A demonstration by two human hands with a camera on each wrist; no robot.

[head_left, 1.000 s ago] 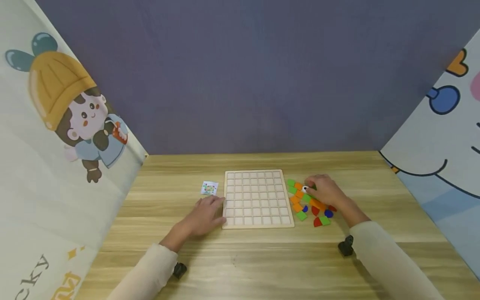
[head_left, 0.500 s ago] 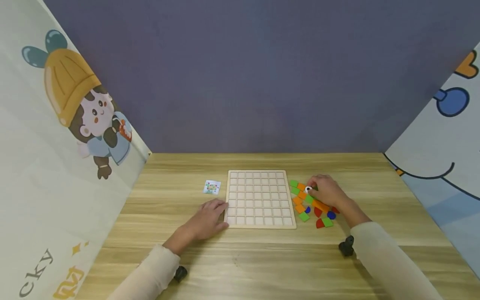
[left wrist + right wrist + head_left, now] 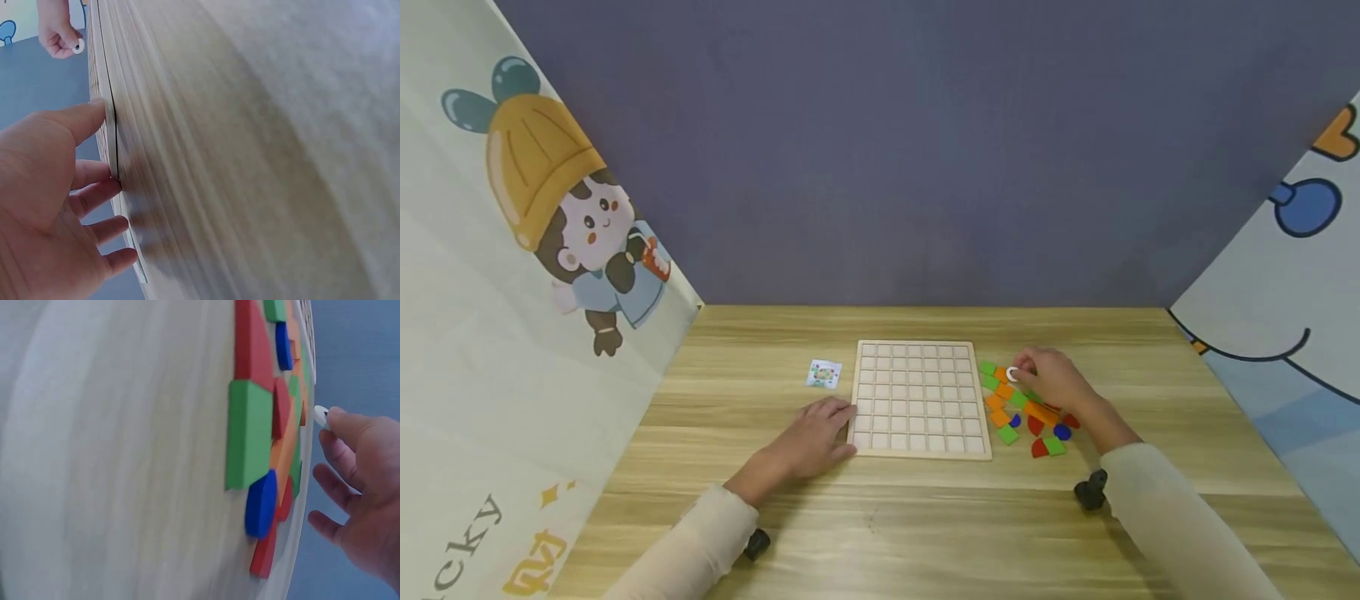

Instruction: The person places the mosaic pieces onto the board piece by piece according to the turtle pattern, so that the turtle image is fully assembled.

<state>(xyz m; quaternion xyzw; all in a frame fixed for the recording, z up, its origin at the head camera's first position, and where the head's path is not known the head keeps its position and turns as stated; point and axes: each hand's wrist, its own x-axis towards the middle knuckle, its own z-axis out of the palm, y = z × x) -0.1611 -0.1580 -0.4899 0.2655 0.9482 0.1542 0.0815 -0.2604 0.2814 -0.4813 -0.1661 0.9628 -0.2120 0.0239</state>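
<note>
Between thumb and index finger, my right hand [image 3: 1052, 381] pinches a small white disc [image 3: 320, 417] with a dark mark. In the right wrist view it is held up above the wooden table. Below that hand lies a spread of flat coloured blocks, among them a green block [image 3: 249, 434], a blue round piece [image 3: 261, 504] and a red block [image 3: 252, 347]. My left hand [image 3: 811, 437] rests at the left edge of a square wooden grid board [image 3: 917, 400], its fingers loosely extended. In the left wrist view the fingertips [image 3: 112, 185] are right at the board's edge. The grid's cells are bare.
A small printed card [image 3: 823, 374] with a coloured pattern lies left of the board. Several orange and green squares [image 3: 1000, 417] lie close along the board's right side. A dark blue wall [image 3: 917, 167] stands behind the table [image 3: 925, 525], with printed panels on both sides.
My right hand has lifted the white disc from among the blocks and tilted it slightly. My left hand stays by the board's edge. The head view has shifted a little.
</note>
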